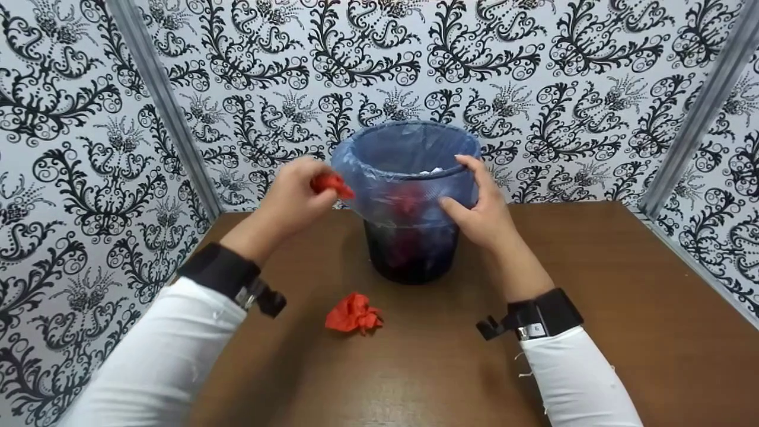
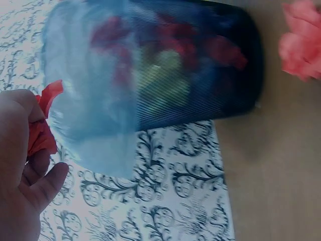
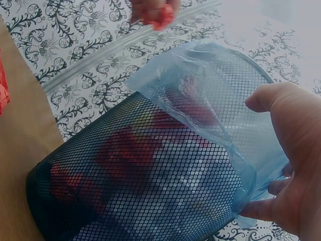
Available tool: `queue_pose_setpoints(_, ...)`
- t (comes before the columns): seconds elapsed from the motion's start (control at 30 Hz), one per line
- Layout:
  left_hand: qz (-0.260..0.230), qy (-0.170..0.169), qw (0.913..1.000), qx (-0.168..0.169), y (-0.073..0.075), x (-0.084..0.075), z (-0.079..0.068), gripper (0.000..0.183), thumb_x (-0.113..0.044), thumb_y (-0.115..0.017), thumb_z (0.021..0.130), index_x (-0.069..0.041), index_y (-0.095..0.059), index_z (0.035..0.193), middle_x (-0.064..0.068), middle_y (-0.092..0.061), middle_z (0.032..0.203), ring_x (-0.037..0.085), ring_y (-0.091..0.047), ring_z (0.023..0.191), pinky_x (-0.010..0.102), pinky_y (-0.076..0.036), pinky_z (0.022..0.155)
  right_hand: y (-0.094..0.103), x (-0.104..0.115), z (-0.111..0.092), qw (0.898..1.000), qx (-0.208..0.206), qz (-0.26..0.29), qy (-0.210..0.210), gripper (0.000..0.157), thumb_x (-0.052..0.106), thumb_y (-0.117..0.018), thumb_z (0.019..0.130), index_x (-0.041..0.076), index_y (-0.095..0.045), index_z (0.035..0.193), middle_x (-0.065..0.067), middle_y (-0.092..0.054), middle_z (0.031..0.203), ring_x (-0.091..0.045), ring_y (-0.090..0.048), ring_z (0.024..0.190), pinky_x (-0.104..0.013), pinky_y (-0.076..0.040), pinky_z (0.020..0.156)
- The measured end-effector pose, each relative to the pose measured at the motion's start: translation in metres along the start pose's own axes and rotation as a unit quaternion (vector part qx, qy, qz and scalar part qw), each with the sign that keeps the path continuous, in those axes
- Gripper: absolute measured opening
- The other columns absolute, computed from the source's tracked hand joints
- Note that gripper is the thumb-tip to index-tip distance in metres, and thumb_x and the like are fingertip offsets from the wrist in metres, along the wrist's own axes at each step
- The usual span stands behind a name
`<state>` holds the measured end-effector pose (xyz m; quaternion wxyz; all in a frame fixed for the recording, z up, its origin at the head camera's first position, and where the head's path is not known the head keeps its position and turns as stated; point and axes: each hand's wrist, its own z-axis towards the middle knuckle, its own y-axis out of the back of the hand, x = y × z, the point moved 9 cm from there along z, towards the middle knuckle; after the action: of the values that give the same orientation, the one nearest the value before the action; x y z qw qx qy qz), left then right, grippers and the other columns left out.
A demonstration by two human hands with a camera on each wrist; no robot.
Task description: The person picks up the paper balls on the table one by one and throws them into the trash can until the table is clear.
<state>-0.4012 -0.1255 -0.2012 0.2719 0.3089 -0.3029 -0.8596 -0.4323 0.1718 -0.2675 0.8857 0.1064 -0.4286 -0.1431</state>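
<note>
My left hand (image 1: 290, 196) holds a crumpled piece of red paper (image 1: 335, 184) beside the left rim of a waste bin. In the left wrist view that red paper (image 2: 42, 138) pokes out between the fingers. Dark mesh forms the waste bin (image 1: 409, 261), and a bluish plastic liner (image 1: 379, 198) is folded over its rim. My right hand (image 1: 489, 213) grips the bin's upper right side, thumb on the liner and a finger at the rim. Crumpled red, yellowish and whitish pieces show through the mesh (image 3: 135, 165) in the right wrist view.
Another crumpled red paper (image 1: 354, 314) lies on the brown table (image 1: 427, 367) in front of the bin. Behind and beside the table stand panels with a black-and-white scroll pattern (image 1: 379, 65), joined by grey corner strips (image 1: 172, 107).
</note>
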Motion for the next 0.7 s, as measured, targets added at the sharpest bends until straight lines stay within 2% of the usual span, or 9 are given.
queue_pose_setpoints(0.07,-0.002,0.006,0.9999,-0.016,0.004,-0.007,0.01,0.008,-0.005,-0.067,0.086,-0.008,-0.072,0.091,0.004,-0.062,0.09,0.016,-0.056,0.079,0.026,-0.051,0.064,0.0,0.0,0.0,1.0,0.0,0.002,0.003,0.073,0.017,-0.079,0.085,0.02,-0.046,0.149,-0.013,-0.047,0.153,-0.029,-0.051,0.13,-0.054,-0.041,0.11)
queue_pose_setpoints(0.2,0.014,0.034,0.9989,-0.03,0.004,-0.019,0.028,0.011,-0.01,-0.068,0.089,-0.01,-0.072,0.099,0.002,-0.059,0.094,0.015,-0.054,0.085,0.026,-0.052,0.071,0.001,-0.002,-0.001,1.0,0.003,-0.004,-0.009,0.072,0.02,-0.079,0.085,0.026,-0.046,0.149,-0.012,-0.047,0.154,-0.031,-0.05,0.131,-0.058,-0.041,0.11)
queue_pose_setpoints(0.3,0.018,0.048,0.9984,-0.026,-0.002,-0.028,0.039,0.017,-0.013,-0.068,0.091,-0.013,-0.072,0.107,-0.001,-0.058,0.098,0.013,-0.055,0.09,0.025,-0.053,0.078,0.001,-0.003,-0.002,1.0,0.006,-0.008,-0.018,0.072,0.022,-0.079,0.086,0.031,-0.045,0.149,-0.008,-0.046,0.155,-0.032,-0.05,0.132,-0.06,-0.041,0.111)
queue_pose_setpoints(0.43,0.005,0.048,0.9985,-0.023,-0.011,-0.038,0.053,0.025,-0.014,-0.068,0.092,-0.014,-0.071,0.117,-0.002,-0.057,0.102,0.012,-0.056,0.095,0.025,-0.055,0.085,0.0,-0.003,-0.002,1.0,0.008,-0.008,-0.02,0.072,0.023,-0.079,0.086,0.031,-0.045,0.149,-0.006,-0.045,0.156,-0.032,-0.049,0.132,-0.06,-0.04,0.112)
queue_pose_setpoints(0.53,-0.002,0.053,0.9982,-0.028,-0.016,-0.042,0.061,0.033,-0.014,-0.069,0.091,-0.014,-0.07,0.124,-0.001,-0.056,0.104,0.012,-0.056,0.096,0.023,-0.054,0.086,-0.001,-0.002,-0.001,1.0,0.008,-0.003,-0.019,0.073,0.023,-0.079,0.086,0.029,-0.044,0.15,-0.006,-0.045,0.156,-0.032,-0.049,0.133,-0.06,-0.04,0.112)
queue_pose_setpoints(0.7,-0.016,0.083,0.996,-0.031,-0.025,-0.039,0.073,0.043,-0.014,-0.072,0.09,-0.015,-0.067,0.132,0.001,-0.055,0.11,0.011,-0.057,0.099,0.017,-0.053,0.086,0.0,-0.003,-0.001,1.0,0.008,0.0,-0.021,0.072,0.022,-0.079,0.086,0.028,-0.045,0.15,-0.007,-0.045,0.155,-0.033,-0.049,0.132,-0.061,-0.04,0.112)
